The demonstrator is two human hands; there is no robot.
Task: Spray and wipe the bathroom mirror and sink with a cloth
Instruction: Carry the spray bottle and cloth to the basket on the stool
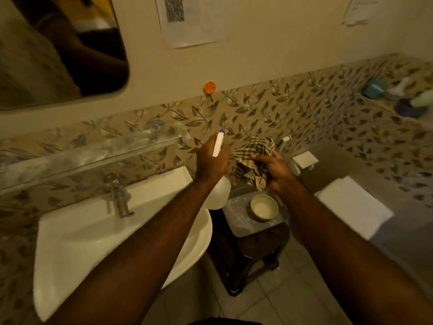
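Left hand [210, 158] grips a white spray bottle [219, 191], right hand [273, 170] clutches a checked cloth [255, 148]; no label legible

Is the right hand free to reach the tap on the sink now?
Probably not: the right hand holds the checked cloth, and the left arm with the spray bottle crosses between it and the tap.

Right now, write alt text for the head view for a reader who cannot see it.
A person's left hand holds a white spray bottle while the right hand bunches a checked cloth, both held to the right of a white sink. A mirror hangs at upper left, and a small bowl sits on a stand below the hands.
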